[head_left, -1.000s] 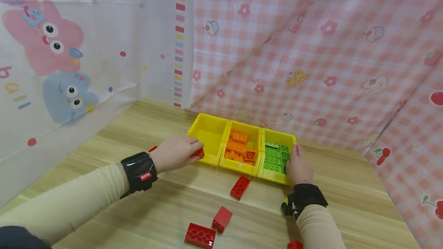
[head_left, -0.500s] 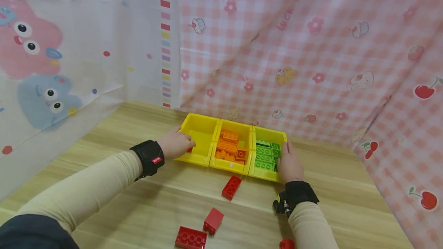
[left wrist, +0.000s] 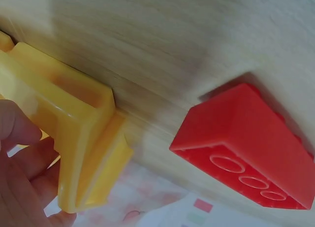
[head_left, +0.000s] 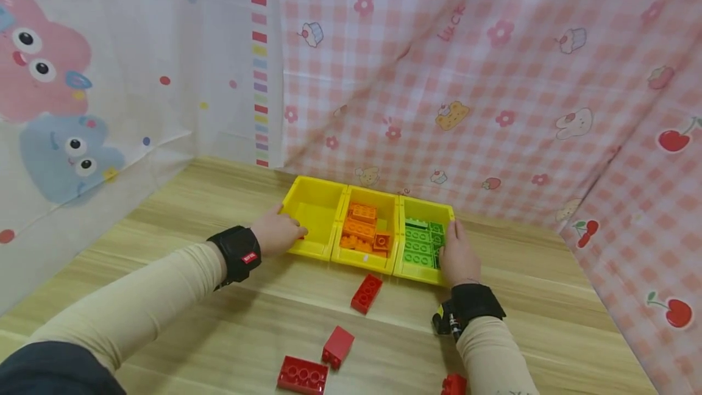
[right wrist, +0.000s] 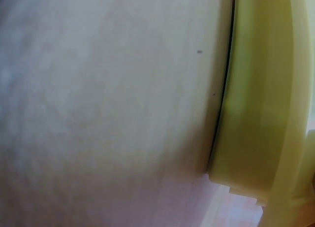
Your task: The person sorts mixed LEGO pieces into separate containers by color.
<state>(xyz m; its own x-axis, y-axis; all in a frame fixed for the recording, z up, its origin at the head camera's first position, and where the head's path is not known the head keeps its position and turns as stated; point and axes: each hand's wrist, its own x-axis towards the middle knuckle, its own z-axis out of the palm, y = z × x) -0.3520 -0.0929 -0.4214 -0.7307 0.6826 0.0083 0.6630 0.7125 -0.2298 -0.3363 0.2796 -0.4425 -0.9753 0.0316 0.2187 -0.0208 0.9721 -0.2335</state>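
Note:
A yellow container of three joined bins [head_left: 336,224] stands at the back of the table. Over the left bin's outer wall sits my left hand [head_left: 278,231], fingers curled; a sliver of a red brick [head_left: 301,237] shows at its fingertips, mostly hidden. In the left wrist view, that hand [left wrist: 24,173] is right at the rim of the bin [left wrist: 98,94]. My right hand [head_left: 460,255] grips the right bin's outer wall. Orange bricks [head_left: 361,230] lie in the middle bin, green bricks [head_left: 418,245] in the right one. The right wrist view shows the bin's side [right wrist: 256,104].
Red bricks lie on the wooden table [head_left: 247,322]: one before the middle bin [head_left: 366,293], two nearer [head_left: 338,346] [head_left: 303,375], one by the right forearm [head_left: 454,384]. Another red brick [left wrist: 266,143] lies beside the left bin. A checked cloth [head_left: 417,78] hangs behind.
My left hand has carried a red brick from in front of the left bin to over its outer wall. The right hand has stayed on the right bin. The head view has shifted slightly.

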